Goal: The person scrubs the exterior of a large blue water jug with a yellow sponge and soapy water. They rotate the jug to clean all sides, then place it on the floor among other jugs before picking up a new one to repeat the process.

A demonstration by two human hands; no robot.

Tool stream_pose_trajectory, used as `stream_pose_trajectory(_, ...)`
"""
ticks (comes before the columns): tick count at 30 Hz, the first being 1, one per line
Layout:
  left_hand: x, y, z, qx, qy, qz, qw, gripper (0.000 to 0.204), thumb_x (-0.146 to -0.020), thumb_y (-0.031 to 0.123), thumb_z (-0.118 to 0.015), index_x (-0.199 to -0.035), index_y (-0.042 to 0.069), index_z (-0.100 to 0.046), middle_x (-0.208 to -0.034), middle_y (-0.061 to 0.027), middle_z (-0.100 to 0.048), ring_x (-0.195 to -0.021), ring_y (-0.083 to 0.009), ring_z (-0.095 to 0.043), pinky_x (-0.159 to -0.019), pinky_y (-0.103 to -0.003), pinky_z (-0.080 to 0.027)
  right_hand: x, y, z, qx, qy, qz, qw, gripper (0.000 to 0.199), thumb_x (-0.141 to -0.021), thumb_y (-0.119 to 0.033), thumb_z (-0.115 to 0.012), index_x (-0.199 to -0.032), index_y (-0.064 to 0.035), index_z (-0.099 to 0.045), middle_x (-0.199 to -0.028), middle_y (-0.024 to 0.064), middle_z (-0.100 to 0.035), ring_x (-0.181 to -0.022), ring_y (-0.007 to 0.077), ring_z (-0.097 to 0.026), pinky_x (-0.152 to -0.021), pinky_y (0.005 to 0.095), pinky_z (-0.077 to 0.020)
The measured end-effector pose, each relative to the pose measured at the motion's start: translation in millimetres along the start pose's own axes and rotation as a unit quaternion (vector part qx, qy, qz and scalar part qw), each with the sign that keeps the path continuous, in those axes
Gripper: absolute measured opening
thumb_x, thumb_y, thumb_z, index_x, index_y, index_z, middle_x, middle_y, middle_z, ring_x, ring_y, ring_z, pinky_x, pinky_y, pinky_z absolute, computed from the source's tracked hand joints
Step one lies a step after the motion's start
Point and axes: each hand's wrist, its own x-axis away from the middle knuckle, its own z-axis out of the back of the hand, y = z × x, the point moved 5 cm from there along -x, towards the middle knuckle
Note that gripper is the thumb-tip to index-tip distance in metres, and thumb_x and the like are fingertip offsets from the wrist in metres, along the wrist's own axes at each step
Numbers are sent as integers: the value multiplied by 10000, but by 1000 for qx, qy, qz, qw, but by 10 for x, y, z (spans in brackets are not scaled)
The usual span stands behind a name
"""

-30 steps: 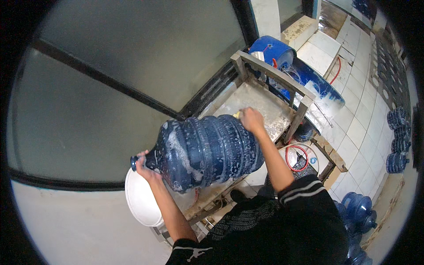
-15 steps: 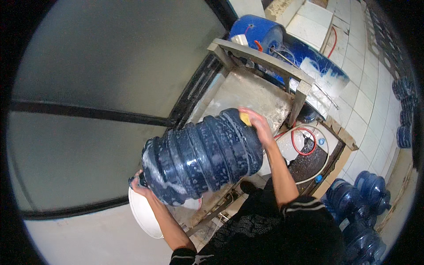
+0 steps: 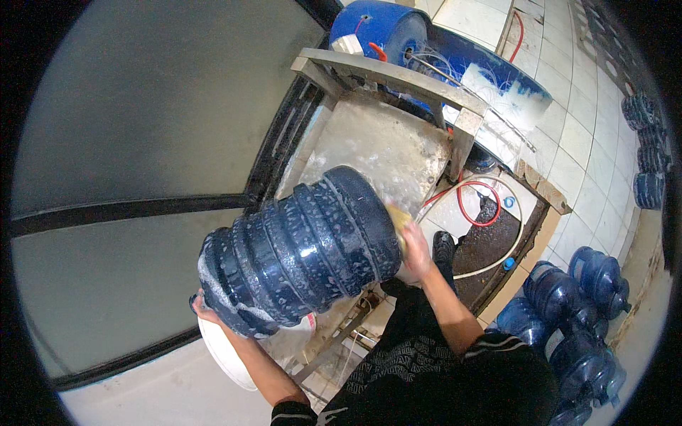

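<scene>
A large dark-blue water jug (image 3: 305,241), ribbed and streaked with white suds, lies tilted on its side in front of me. At its lower-left end, my left hand (image 3: 204,310) is closed around the neck. My right hand (image 3: 418,254) grips a yellow sponge (image 3: 400,221) against the jug's flat base, slightly blurred. The jug's underside and what bears it there are hidden. Beyond its base is the wet metal top (image 3: 376,142) of a stand, with foam on it.
A white bucket (image 3: 224,355) stands below the jug's neck end. Behind the stand's metal rail (image 3: 398,74) lies a cut blue drum (image 3: 490,60). Red hose (image 3: 465,213) coils on the floor to the right, near several blue jugs (image 3: 554,298). Framed dark panels (image 3: 142,106) border the left.
The jug and both hands have shifted left in view. My right hand with the sponge has slid from the base's upper edge down onto its flat face.
</scene>
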Motion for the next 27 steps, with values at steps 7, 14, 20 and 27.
stream_pose_trajectory(7, -1, -133, -34, -73, -46, -131, 988, 514, -802, 497, -462, -1054, 74, -609, -1137, -122, -589, -1053, -268, -547, -916, -421, -434, -1442, 978, 121, -7, -47, -26, 999, 368, -946, -237, -449, -1171, 8, -607, -1143, 105, -631, -1044, 245, -582, -938, 358, -436)
stream_pose_trajectory(14, -72, 33, 4, -24, 13, 67, 997, 392, -806, 372, -559, -1003, 40, -624, -1021, -119, -629, -964, -270, -586, -858, -417, -465, -34, 1460, 361, -220, 65, -301, 926, 348, -948, -225, -515, -1198, 6, -587, -1100, 75, -631, -938, 157, -600, -867, 314, -483)
stream_pose_trajectory(20, 262, 319, -512, -32, 32, -45, 998, 359, -791, 328, -673, -992, 36, -617, -976, -120, -635, -907, -278, -610, -863, -422, -488, 271, 53, 145, 131, 177, -48, 974, 443, -988, -265, -418, -1246, 75, -539, -1264, 140, -582, -1170, 235, -534, -1032, 335, -373)
stream_pose_trajectory(27, 479, 353, -983, 131, -185, -113, 967, 219, -700, 180, -624, -853, 29, -582, -878, -109, -608, -905, -259, -605, -876, -425, -504, -313, -815, -859, 434, 48, 253, 863, 252, -907, -137, -522, -1104, -34, -640, -1231, 149, -600, -1159, 347, -553, -998, 403, -425)
